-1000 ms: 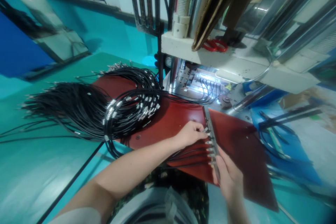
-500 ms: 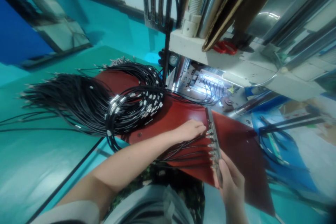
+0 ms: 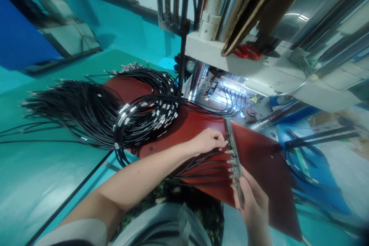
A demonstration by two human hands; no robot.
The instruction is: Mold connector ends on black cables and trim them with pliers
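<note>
Right grip [image 3: 254,196] around metal bar [image 3: 234,151]

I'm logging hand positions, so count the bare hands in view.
2: the left hand is beside the metal bar, fingertips close to its edge; the right hand grips its near end.

The left sleeve [image 3: 85,230] is short and pale grey.

Passage: red board [image 3: 266,161], stretch right of the slotted metal bar [image 3: 235,157]. Obstructions: black cable bundle [image 3: 83,111], left; thin black leads [image 3: 215,167], nearside of left hand [image 3: 208,141]; white press crossbeam [image 3: 276,73], overhanging lit press bed [image 3: 216,92].
</note>
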